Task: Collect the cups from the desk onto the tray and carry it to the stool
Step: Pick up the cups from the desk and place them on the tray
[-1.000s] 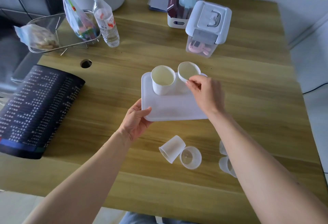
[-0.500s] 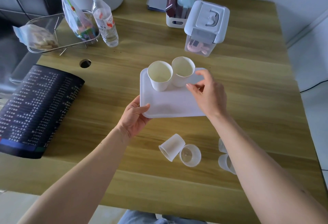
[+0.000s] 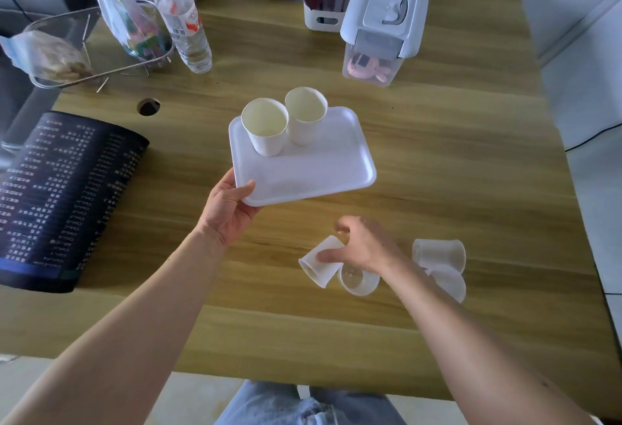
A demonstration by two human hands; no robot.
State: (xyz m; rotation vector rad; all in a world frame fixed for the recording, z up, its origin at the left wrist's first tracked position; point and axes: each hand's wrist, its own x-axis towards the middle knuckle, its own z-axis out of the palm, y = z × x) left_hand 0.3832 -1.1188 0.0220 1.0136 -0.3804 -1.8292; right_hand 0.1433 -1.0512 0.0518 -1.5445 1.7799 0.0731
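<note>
We see a smooth white rectangular tray (image 3: 323,172) with rounded corners and a shallow raised rim, held at its near left corner by our left hand (image 3: 229,211), thumb on top of the rim and fingers underneath. Two matte white paper cups (image 3: 266,131) stand upright and touching at the tray's far left end, tapered and open-mouthed. The desk (image 3: 454,162) is wood-grain laminate, yellowish brown.

Our right hand (image 3: 361,244) is down near the front edge, fingers loosely curled over a white cup lying on its side (image 3: 316,264); a fingertip touches its wall, but we cannot tell whether the grip has closed. Just beside it stands a clear plastic cup (image 3: 358,281), partly under the hand. To the right, two translucent cups (image 3: 439,253) lie tipped over, touching each other.
</note>
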